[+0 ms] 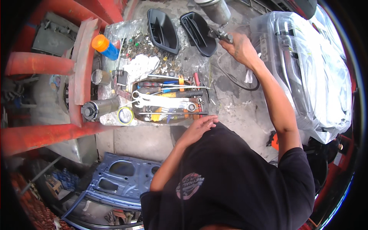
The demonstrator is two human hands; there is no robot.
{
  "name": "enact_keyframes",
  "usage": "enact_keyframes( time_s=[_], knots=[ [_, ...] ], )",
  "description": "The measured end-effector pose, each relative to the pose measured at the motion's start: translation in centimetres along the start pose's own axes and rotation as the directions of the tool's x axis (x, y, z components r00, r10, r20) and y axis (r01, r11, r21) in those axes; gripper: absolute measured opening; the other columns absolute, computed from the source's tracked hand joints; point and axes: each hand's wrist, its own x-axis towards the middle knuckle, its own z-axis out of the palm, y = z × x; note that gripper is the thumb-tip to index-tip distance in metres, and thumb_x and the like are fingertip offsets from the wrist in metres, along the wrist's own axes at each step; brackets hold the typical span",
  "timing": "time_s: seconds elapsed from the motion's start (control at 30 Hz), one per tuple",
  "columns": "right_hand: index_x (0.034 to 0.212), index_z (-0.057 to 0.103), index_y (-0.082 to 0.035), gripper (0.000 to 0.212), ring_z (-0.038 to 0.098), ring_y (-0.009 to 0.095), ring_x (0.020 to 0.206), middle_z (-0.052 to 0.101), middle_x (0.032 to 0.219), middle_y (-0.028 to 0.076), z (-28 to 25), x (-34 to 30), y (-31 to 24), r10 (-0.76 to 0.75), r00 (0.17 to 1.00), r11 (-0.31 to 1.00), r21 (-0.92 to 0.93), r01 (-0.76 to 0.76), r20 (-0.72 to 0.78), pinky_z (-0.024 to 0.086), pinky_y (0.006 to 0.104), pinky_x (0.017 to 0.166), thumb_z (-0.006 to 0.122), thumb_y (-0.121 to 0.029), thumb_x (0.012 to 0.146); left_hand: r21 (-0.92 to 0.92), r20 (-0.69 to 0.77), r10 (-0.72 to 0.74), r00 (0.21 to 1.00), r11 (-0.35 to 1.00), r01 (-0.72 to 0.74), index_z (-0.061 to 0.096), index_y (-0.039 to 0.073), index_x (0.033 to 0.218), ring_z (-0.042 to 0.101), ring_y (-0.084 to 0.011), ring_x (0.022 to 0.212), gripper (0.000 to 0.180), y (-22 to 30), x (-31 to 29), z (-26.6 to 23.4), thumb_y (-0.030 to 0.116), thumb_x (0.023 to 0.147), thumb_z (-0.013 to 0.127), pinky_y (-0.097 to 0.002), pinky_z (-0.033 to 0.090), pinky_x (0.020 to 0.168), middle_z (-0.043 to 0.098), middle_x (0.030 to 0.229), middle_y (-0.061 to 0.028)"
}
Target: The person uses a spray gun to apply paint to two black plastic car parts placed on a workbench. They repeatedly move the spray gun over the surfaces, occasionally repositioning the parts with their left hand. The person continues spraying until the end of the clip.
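My right hand [241,50] is closed around the handle of a spray gun [223,36] with a grey metal cup [215,12] on top. The gun's nozzle points left, at a black plastic trough-shaped part [197,36]; whether any spray is coming out cannot be seen. A second black plastic part [163,32] of similar shape lies just left of it. My left hand [198,130] rests against my shirt with its fingers stretched out and nothing in them. Close beside it is a tray of tools [166,122] holding wrenches [153,101] and screwdrivers [151,90].
An orange-capped blue can [105,46], a white rag [142,67] and metal cans [100,77] share the cluttered bench. At right stands a plastic-covered vehicle [303,69]. A hose [234,82] curves below the gun. Red metal beams [42,63] and a blue door panel [122,176] stand left.
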Motion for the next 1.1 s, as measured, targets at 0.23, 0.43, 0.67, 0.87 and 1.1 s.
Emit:
enact_keyframes(
  time_s=[0.23, 0.43, 0.67, 0.87, 1.1],
  knots=[
    [0.102, 0.068, 0.0, 0.027, 0.064, 0.046, 0.074, 0.064, 0.076, 0.026, 0.9, 4.0, 3.3, -0.109, 0.96, 0.994, -0.014, 0.109, -0.258, 0.048, 0.0475, 0.067, 0.065, -0.026, 0.094, 0.002, -0.049, -0.004, 0.999, 1.0, 0.004, 0.053, 0.004, 0.145, 0.063, -0.0173, 0.116, 0.042, 0.2, 1.0, 1.8, 0.024, 0.108, 0.051, -0.0314, 0.048, 0.1, 0.064, 0.132, -0.0079],
    [0.102, 0.066, 0.001, 0.027, 0.062, 0.043, 0.068, 0.063, 0.074, 0.024, -1.1, 2.3, 3.9, -0.111, 0.976, 0.987, 0.095, 0.13, -0.188, 0.047, 0.0448, 0.065, 0.066, -0.025, 0.095, -0.003, -0.105, -0.013, 0.994, 1.0, 0.013, 0.052, 0.004, 0.146, 0.062, -0.0197, 0.12, 0.042, -0.2, 1.4, 2.8, 0.022, 0.108, 0.051, -0.0333, 0.047, 0.103, 0.063, 0.135, -0.0091],
    [0.104, 0.067, 0.001, 0.026, 0.063, 0.045, 0.072, 0.063, 0.076, 0.027, -0.8, 0.6, 6.1, -0.132, 0.991, 0.99, 0.04, 0.133, -0.027, 0.049, 0.0466, 0.067, 0.066, -0.023, 0.095, -0.018, -0.15, -0.012, 0.989, 1.0, 0.009, 0.052, 0.006, 0.148, 0.061, -0.0212, 0.123, 0.042, -0.3, 2.7, 4.0, 0.022, 0.109, 0.05, -0.0349, 0.045, 0.105, 0.062, 0.137, -0.0093],
    [0.106, 0.069, 0.0, 0.027, 0.065, 0.047, 0.079, 0.065, 0.081, 0.03, -1.3, 3.9, 5.3, -0.117, 0.962, 0.992, 0.011, 0.123, -0.245, 0.05, 0.0497, 0.069, 0.065, -0.024, 0.094, -0.016, -0.148, -0.003, 0.989, 1.0, 0.001, 0.052, 0.006, 0.147, 0.061, -0.0204, 0.123, 0.041, -0.7, 3.6, 5.0, 0.022, 0.109, 0.049, -0.0345, 0.046, 0.104, 0.062, 0.137, -0.0091],
    [0.103, 0.069, -0.001, 0.027, 0.062, 0.046, 0.073, 0.064, 0.075, 0.027, -2.7, 0.3, 4.9, -0.133, 0.99, 0.988, 0.076, 0.136, -0.039, 0.049, 0.0471, 0.069, 0.065, -0.026, 0.095, -0.005, -0.152, 0.034, 0.988, 0.999, -0.035, 0.053, 0.006, 0.146, 0.062, -0.02, 0.122, 0.042, -0.9, 3.2, 4.4, 0.023, 0.109, 0.05, -0.0343, 0.046, 0.102, 0.062, 0.136, -0.0094]
  ],
)
